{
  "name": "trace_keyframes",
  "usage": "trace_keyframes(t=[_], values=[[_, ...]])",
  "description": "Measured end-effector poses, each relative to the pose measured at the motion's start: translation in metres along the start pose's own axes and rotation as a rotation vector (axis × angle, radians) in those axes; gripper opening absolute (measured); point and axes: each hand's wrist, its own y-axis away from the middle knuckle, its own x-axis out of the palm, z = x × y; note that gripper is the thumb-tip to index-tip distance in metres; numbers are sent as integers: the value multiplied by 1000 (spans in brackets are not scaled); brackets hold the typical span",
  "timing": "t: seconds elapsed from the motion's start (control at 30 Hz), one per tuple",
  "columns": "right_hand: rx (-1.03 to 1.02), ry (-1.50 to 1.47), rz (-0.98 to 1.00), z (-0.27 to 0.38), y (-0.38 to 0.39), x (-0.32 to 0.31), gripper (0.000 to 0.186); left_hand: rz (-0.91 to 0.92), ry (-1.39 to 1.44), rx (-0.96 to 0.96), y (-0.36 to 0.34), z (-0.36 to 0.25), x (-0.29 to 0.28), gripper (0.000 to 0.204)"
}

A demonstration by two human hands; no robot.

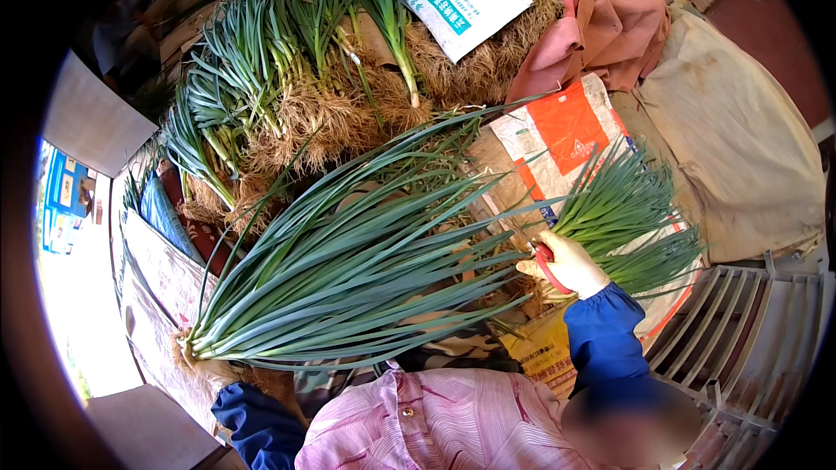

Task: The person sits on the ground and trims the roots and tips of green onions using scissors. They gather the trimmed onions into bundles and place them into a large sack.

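My gloved left hand [214,371] grips a long bundle of green allium plants [340,270] at its root end in the lower left, its fingers partly hidden by roots. The leaves fan out to the right across the middle. My gloved right hand [568,265] holds red-handled scissors [550,271], its fingers round the handle. The scissors' blades are hard to make out among the leaves. Just beyond that hand, shorter trimmed green bunches [627,209] lie on an orange and white sack [570,126], with pale stems and some roots under the hand.
Rooted plant bunches [296,122] are piled along the back, with a printed white bag [448,0] on top. Pink cloth [618,26] and beige cloth [731,148] lie at the right, above a metal slatted frame [723,331]. A yellow sack [531,348] lies below my right hand.
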Motion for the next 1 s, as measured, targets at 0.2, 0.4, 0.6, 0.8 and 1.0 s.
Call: trace_keyframes(t=[0.2,0.4,0.6,0.8,1.0], values=[[70,-151,129,23,-5,11,87,3,19,-52,2,-3,5,35],[307,-848,63,-3,1,16,45,62,-7,313,7,-11,34,37],[54,72,-955,-53,35,-66,36,88,32,468,16,-33,65,48],[-327,178,-332,81,26,-79,51,145,134,394,10,-33,39,53],[-219,261,131,83,-30,-27,63,178,139,305,5,-27,21,58]])
